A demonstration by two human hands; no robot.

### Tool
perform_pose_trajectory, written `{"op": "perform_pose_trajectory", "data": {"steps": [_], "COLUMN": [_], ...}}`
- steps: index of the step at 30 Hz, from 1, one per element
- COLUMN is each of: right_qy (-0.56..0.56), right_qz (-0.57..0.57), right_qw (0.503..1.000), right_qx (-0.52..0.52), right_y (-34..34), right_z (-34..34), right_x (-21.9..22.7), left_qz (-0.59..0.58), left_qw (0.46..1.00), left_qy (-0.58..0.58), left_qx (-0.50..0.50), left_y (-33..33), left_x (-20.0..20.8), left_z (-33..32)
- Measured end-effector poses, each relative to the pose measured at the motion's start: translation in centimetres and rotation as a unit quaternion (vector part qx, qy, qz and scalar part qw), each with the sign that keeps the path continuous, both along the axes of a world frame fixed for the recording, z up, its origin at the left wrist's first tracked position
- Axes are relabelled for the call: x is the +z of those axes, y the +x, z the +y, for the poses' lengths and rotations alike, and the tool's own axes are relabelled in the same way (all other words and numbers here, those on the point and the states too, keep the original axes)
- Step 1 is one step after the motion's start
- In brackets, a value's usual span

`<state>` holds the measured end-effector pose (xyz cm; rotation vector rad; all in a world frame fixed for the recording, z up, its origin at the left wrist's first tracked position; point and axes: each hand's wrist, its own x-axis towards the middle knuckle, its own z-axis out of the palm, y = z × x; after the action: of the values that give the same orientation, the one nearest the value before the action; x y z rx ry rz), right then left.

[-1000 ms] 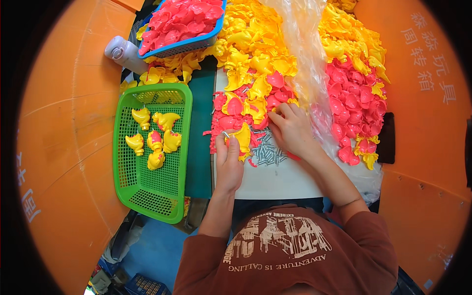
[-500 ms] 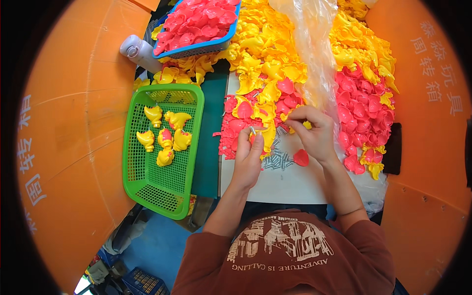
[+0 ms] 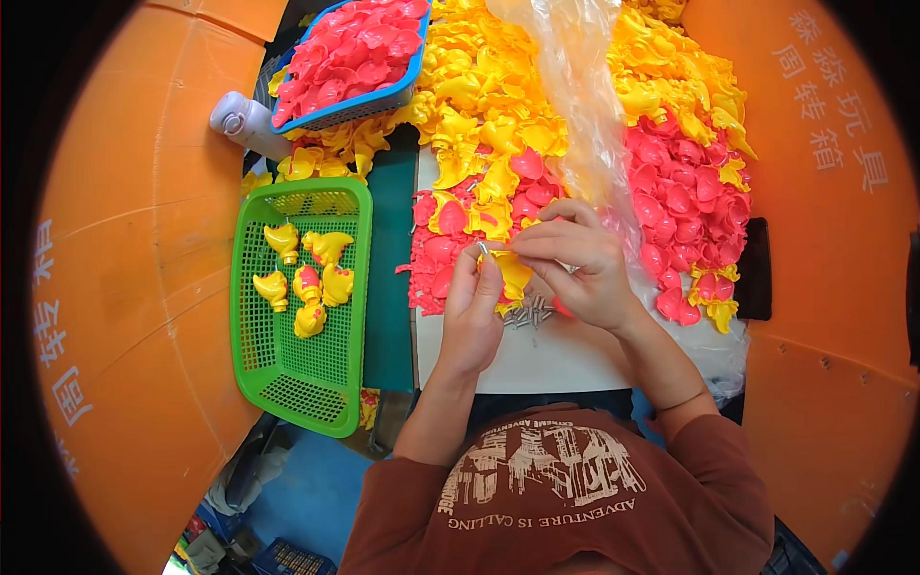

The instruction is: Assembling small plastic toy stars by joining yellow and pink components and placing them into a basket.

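from where i stood, both hands met over the white bench (image 3: pixel 575 369), a little in from its left edge. the left hand (image 3: pixel 474 311) pinched a metal pin (image 3: pixel 483 248) at its fingertips, the pin's end poking up past them. the right hand (image 3: pixel 580 259) had its fingertips drawn in narrow right beside that pin; i could not tell whether anything sat between them. a yellow shell (image 3: pixel 516 276) showed between the two hands, just beside the left thumb, and how it was gripped was hidden from me.

loose pins (image 3: pixel 530 313) lay on the bench below the hands, toward the near edge. red shells (image 3: pixel 436 254) spread along the left edge, with a yellow heap (image 3: pixel 479 77) behind them toward the far edge. a clear plastic sheet (image 3: pixel 580 105) ran between that heap and a red pile (image 3: pixel 680 192) near the right edge.

off the left edge stood a green basket (image 3: pixel 297 369) with six yellow toys (image 3: pixel 337 285) in it. past it, near the far left corner, were a blue basket (image 3: pixel 419 72) full of red pieces (image 3: pixel 355 57) and a pale bottle (image 3: pixel 251 126).
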<state>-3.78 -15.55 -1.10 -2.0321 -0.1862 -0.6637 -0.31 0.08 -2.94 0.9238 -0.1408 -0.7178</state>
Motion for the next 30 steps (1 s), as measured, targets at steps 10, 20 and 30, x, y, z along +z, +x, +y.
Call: {"op": "perform_pose_trajectory", "data": {"steps": [10, 20, 30], "right_qy": [-0.013, -0.076, 0.303], "right_qz": [-0.045, -0.060, 0.147], "right_qw": [0.999, 0.995, 0.939], "right_qx": [0.009, 0.009, 0.073], "right_y": [0.2, 0.4, -1.1], "right_z": [0.7, 0.4, 0.1], "right_x": [-1.1, -0.8, -1.3], "left_qz": [0.033, 0.026, -0.027], "left_qw": [0.999, 1.000, 0.999], "left_qy": [-0.024, 0.001, 0.006], "left_qx": [-0.012, 0.010, -0.032], "left_y": [-0.5, -0.4, 0.2], "left_x": [0.1, 0.5, 0.5], "left_z": [0.5, 0.1, 0.0]}}
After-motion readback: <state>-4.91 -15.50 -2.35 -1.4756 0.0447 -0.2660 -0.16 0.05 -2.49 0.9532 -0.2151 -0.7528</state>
